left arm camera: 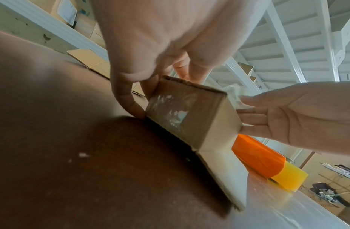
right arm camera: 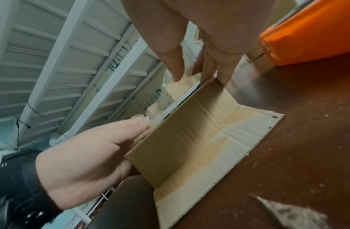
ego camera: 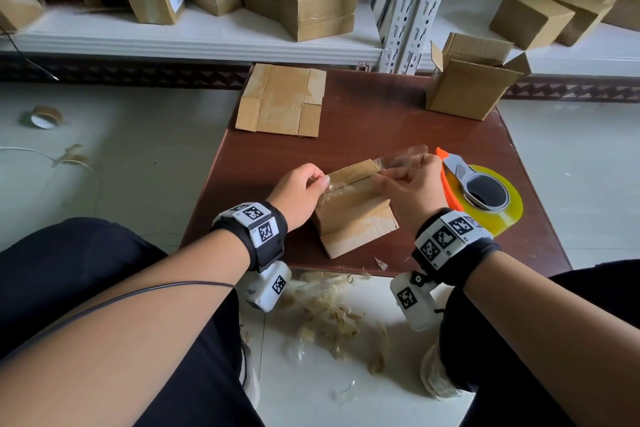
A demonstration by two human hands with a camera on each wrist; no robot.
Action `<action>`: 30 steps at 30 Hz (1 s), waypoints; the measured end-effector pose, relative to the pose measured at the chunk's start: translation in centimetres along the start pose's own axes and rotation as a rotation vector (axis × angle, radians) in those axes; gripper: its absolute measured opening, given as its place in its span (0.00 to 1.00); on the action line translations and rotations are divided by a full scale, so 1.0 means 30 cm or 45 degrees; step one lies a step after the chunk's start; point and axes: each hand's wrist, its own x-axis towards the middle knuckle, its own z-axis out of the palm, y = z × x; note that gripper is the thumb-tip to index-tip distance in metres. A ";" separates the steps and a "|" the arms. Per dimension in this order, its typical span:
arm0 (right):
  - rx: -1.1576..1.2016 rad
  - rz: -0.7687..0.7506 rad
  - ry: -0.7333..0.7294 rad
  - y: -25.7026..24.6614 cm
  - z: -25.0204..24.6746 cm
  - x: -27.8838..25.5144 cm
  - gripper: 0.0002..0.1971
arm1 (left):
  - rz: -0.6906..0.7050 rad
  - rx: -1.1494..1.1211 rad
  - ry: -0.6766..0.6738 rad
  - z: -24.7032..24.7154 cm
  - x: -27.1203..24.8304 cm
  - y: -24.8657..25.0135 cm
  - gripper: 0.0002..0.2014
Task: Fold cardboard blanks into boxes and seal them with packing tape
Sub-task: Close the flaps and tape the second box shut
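I have a small corrugated cardboard box (ego camera: 353, 208) standing on the brown table (ego camera: 381, 107) right in front of me, one flap splayed flat toward my lap, and I judge it light, thin-walled and easy to dent, so I would take it by its folded edges and corners, not by the middle of a panel. My left hand (ego camera: 299, 192) sits at the box's left end, fingers curled round the top corner and thumb down at the base, gripping it; the left wrist view shows old glossy tape residue on that end face. My right hand (ego camera: 412, 185) is at the box's right end, and its fingertips pinch a strip of clear packing tape (ego camera: 401, 159) that runs up off the top seam. That tape looks flimsy, wrinkled and sticky, likely to fold onto itself or cling to skin, so I would keep it taut and hold only its free end. Whether the strip is going down or coming off I cannot tell. The tape dispenser (ego camera: 481, 191), orange handle and yellowish roll, lies just beside my right wrist on the table. A flat cardboard blank (ego camera: 282, 100) lies at the far left of the table, well apart from my hands, and an open-topped box (ego camera: 464, 87) stands at the far right corner.
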 end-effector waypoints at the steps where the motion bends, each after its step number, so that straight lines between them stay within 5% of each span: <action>1: 0.008 0.000 -0.027 -0.007 0.001 -0.004 0.31 | 0.014 -0.020 -0.007 0.003 -0.004 0.003 0.11; 11: -0.011 0.002 -0.112 -0.047 0.017 -0.031 0.49 | 0.048 -0.033 -0.039 0.010 -0.012 0.020 0.10; 20: -0.040 -0.015 -0.042 -0.021 0.019 -0.008 0.33 | 0.070 -0.067 -0.003 0.009 -0.010 0.014 0.10; 27: -0.033 -0.015 -0.050 -0.009 0.029 -0.001 0.45 | 0.099 -0.097 -0.007 0.015 -0.011 0.013 0.08; 30: -0.003 -0.013 -0.082 -0.026 0.030 -0.013 0.42 | 0.105 -0.099 -0.015 0.019 -0.010 0.009 0.08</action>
